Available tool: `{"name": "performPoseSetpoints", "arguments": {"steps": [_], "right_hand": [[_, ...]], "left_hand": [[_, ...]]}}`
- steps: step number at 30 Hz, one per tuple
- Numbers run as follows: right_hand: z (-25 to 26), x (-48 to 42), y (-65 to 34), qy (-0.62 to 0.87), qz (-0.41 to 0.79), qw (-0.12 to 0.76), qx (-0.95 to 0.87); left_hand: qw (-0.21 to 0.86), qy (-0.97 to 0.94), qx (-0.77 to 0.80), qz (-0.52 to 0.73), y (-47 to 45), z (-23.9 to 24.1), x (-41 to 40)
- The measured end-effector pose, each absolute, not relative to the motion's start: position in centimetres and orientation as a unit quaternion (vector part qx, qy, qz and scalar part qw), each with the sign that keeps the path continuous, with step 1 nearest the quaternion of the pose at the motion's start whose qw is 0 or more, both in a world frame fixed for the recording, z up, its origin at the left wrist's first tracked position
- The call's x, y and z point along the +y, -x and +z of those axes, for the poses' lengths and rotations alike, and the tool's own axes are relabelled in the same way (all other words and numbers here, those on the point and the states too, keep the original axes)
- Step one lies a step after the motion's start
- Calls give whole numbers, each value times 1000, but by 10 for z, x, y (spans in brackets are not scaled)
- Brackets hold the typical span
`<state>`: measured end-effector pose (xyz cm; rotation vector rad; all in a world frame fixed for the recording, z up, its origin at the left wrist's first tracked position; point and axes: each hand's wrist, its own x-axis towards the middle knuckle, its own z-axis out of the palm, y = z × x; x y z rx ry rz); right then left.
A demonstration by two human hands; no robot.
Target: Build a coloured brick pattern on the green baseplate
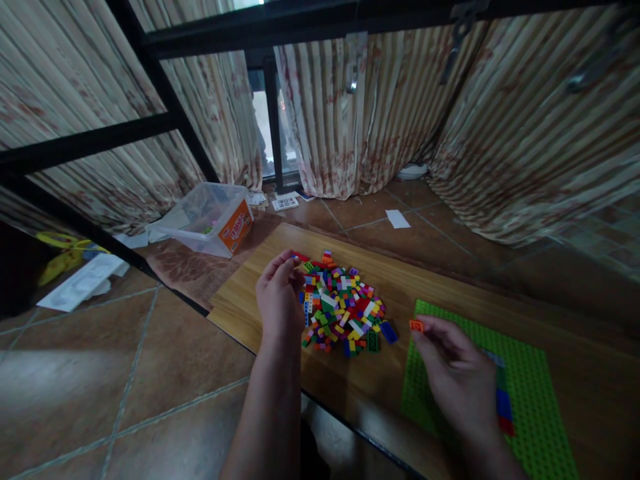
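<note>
My right hand (455,367) pinches a small orange toy brick (416,325) between thumb and finger, above the left edge of a green baseplate (537,380). Blue and red bricks (504,403) sit on that plate, partly covered by the same hand. At the left edge of a heap of mixed toy bricks (345,307), my left hand (280,293) has its thumb and fingertips pressed together. Whatever lies between those fingertips is too small to make out. A dark green brick (373,341) and a dark blue brick (388,332) lie at the heap's near right side.
The bricks and baseplate rest on a long wooden board (350,387). Beyond its far left end stands a clear plastic box (205,217) with an orange label. Black metal bars (175,120) cross in front of striped curtains (340,127). White packaging (83,283) lies on the tiled floor.
</note>
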<state>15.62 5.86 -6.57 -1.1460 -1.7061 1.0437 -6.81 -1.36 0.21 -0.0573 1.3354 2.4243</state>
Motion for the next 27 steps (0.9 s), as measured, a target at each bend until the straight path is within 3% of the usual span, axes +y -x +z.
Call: {"name": "performPoseSetpoints", "arguments": {"steps": [7,20,27], "right_hand": [[-58,78,-195,547,352,407,-642],[-64,81,-229,457,134,259,-840],[-71,80,-221,457,111,269,-840]], "left_hand": [[231,-27,505,831,59,0,-8],[282,-84,537,790,46,-5,2],[287,-76,543,785,44,-4,3]]}}
